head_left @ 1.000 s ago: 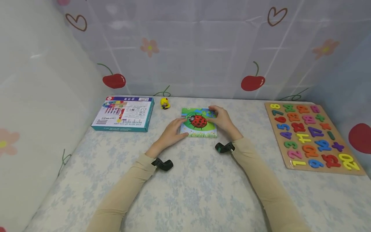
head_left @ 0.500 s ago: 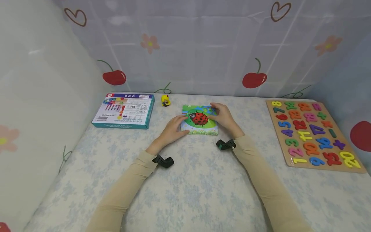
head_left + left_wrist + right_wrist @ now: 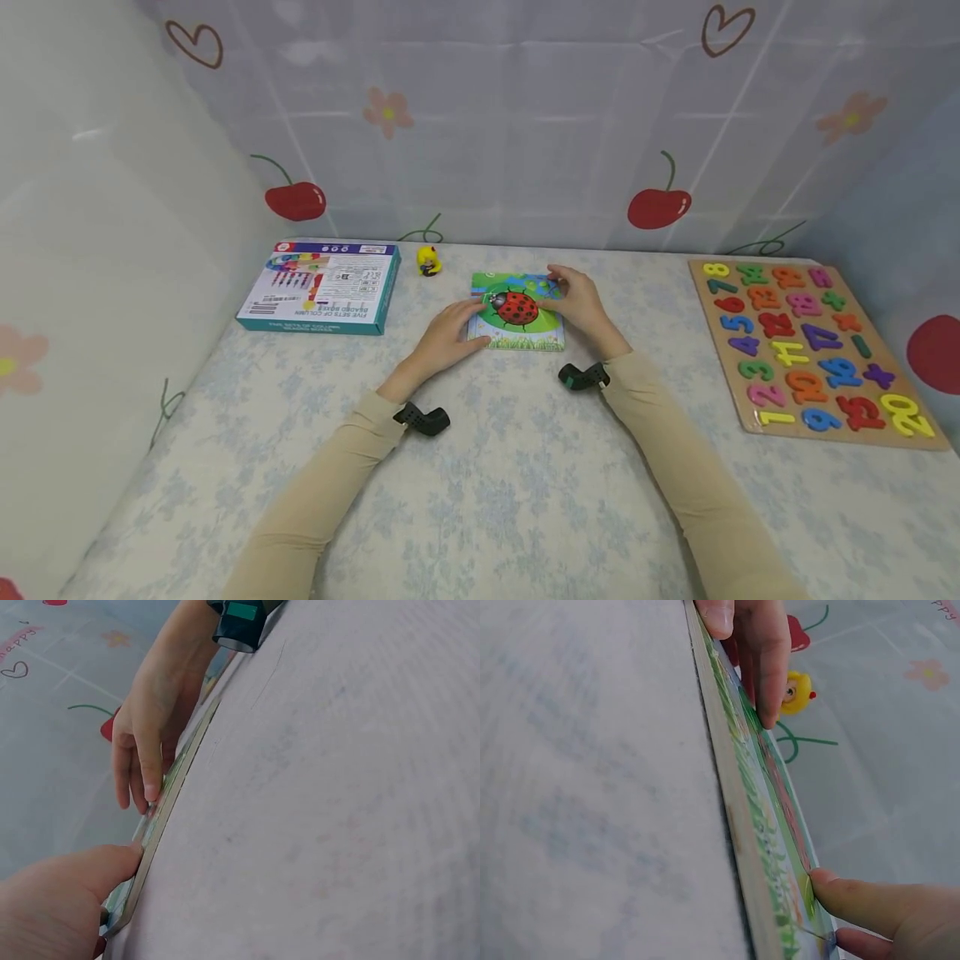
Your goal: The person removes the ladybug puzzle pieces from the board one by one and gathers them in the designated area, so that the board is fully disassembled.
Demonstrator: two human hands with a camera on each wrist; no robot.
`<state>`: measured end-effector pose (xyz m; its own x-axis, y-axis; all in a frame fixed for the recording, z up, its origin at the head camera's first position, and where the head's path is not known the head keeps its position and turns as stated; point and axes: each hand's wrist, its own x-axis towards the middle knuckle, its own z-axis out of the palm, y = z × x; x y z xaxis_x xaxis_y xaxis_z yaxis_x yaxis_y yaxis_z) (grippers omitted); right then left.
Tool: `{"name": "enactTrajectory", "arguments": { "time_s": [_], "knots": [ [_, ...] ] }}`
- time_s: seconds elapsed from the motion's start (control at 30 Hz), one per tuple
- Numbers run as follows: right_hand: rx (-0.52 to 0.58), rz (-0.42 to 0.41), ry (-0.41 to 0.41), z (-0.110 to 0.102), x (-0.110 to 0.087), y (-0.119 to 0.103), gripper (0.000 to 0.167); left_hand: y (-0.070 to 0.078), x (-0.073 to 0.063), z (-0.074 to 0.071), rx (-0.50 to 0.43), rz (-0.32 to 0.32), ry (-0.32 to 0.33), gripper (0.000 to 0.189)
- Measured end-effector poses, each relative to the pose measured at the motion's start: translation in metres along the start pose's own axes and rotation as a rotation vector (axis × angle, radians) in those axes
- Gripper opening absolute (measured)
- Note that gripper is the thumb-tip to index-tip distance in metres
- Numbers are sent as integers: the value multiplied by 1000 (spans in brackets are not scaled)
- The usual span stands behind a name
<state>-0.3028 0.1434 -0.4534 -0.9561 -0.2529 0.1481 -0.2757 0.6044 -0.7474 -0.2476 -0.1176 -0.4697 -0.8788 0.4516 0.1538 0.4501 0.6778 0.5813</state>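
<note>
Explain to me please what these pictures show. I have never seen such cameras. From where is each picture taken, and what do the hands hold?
No machine is here: a person works with two bare hands. The wide picture comes from a camera on the head, looking down at a table. The other two come from small black cameras strapped to the wrists, so they look along the tabletop, very low and close.

Both hands rest on a flat ladybird puzzle. The left hand touches its left edge, with the thumb at the rim. The right hand lies on its right side, fingers on top. Nothing is lifted.

Also on the table: a box at the left, a small yellow toy behind the puzzle, and a board of coloured numbers at the right.
</note>
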Motion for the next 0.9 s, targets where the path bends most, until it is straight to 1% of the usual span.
{"name": "enactTrajectory", "arguments": {
  "time_s": [0.13,0.27,0.5,0.8,0.9],
  "knots": [
    [-16,-5,-2,-3,-1,-3,69,1,1,0,43,8,-15,56],
    [-19,-17,-15,-4,-1,-4,67,2,0,-1,52,8,-26,54],
    [-26,-15,-37,-3,0,-3,66,3,-2,-1,77,28,-33,53],
    [-9,-58,-38,-3,4,2,63,4,-3,-2,83,28,-33,53],
    [-5,-85,-40,-2,6,3,63,4,-3,-2,79,24,-35,53]
  ]
}}
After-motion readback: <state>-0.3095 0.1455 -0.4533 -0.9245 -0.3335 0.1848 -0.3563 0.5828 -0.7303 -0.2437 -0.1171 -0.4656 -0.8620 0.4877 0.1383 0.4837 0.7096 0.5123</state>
